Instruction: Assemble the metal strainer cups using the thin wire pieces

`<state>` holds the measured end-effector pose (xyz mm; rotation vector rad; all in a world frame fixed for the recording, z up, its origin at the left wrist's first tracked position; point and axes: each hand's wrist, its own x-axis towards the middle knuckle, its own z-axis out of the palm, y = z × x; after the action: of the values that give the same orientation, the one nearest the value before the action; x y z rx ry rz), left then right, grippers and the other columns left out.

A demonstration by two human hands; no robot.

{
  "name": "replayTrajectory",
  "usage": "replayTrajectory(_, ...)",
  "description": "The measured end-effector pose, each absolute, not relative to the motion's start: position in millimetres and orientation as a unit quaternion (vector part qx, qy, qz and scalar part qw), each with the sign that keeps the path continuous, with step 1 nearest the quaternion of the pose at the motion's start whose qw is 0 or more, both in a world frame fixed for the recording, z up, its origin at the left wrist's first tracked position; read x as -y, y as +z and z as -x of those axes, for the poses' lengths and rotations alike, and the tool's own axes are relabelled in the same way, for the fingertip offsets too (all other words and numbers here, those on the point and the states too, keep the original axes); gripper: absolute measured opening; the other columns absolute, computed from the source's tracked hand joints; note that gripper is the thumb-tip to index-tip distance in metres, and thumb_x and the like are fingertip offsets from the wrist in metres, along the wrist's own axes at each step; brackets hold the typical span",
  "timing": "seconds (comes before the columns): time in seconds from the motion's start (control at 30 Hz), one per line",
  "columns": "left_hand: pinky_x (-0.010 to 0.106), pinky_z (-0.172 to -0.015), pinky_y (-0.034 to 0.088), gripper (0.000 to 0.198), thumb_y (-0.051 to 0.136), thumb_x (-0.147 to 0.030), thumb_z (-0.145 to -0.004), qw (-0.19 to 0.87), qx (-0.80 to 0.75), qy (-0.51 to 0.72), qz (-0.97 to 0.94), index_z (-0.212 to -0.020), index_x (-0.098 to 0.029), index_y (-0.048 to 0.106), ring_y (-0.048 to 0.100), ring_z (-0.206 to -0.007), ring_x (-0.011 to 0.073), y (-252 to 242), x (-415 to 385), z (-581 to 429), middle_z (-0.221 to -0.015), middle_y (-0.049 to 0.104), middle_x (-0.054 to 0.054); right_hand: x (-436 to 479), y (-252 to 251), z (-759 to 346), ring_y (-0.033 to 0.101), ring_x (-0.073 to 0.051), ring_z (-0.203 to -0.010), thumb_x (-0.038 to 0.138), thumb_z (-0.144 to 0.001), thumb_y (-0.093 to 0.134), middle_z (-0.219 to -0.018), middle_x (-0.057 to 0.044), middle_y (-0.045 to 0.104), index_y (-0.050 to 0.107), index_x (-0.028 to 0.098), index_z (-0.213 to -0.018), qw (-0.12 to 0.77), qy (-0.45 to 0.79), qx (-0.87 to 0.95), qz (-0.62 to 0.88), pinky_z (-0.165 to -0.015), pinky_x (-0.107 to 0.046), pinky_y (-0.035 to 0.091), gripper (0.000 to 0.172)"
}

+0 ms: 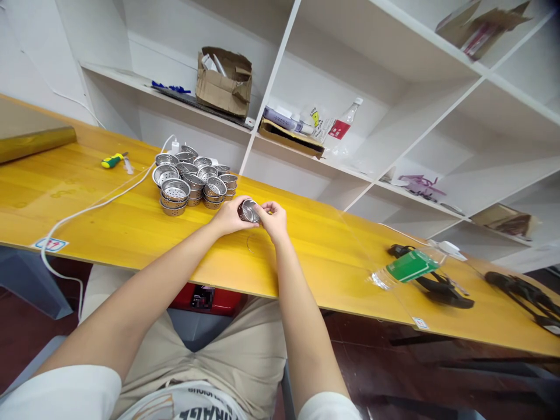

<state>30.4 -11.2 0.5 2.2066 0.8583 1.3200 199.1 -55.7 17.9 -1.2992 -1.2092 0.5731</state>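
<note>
My left hand [227,217] and my right hand [274,219] both hold a small stainless steel strainer cup [249,210] above the yellow wooden table [289,256], gripping it from opposite sides. My fingers hide part of it. Left of my hands stands a heap of perforated steel cups [192,182], some stacked, and the nearest lies just beyond my left hand. A thin wire ring [250,245] lies on the table below my hands.
A yellow-handled screwdriver [114,160], a gold roll [35,144] and a white cable [105,198] lie on the left of the table. A plastic bottle [406,268] and dark objects [441,291] lie to the right. White shelves [306,169] run behind the table.
</note>
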Motion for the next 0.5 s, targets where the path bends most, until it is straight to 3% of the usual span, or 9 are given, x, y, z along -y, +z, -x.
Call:
replayTrajectory(0.13, 0.036, -0.089, 0.057, 0.08, 0.091, -0.058, -0.054, 0.241, -0.311, 0.47, -0.79, -0.119, -0.02, 0.065, 0.073, -0.099, 0.0268, 4.6, 15.6, -31.9, -0.111, 0.076, 0.006, 54.6, 16.0, -199.8, 0.051, -0.01, -0.045, 0.05, -0.068, 0.081, -0.072, 0.003, 0.06, 0.059, 0.02, -0.086, 0.592, 0.286, 0.509, 0.555, -0.04, -0.024, 0.042, 0.042)
replayTrajectory(0.27, 0.037, -0.093, 0.057, 0.083, 0.09, -0.058, -0.058, 0.243, -0.298, 0.46, -0.801, -0.126, -0.02, 0.061, 0.072, -0.103, 0.0272, 6.0, 18.3, -32.2, -0.116, 0.075, 0.007, 54.8, 15.7, -199.9, 0.051, -0.01, -0.048, 0.049, -0.071, 0.078, -0.066, 0.005, 0.056, 0.057, 0.02, -0.082, 0.586, 0.299, 0.53, 0.535, -0.044, -0.023, 0.045, 0.038)
replayTrajectory(0.5, 0.039, -0.113, 0.05, 0.081, 0.08, -0.035, -0.07, 0.206, -0.246, 0.459, -0.828, -0.143, -0.017, 0.051, 0.062, -0.13, 0.0284, 0.1, 14.1, -32.3, -0.143, 0.061, 0.013, 51.2, 13.3, -203.6, 0.046, -0.01, -0.054, 0.034, -0.075, 0.072, -0.068, 0.008, 0.047, 0.047, 0.024, -0.083, 0.601, 0.225, 0.541, 0.544, -0.051, -0.023, 0.042, 0.028)
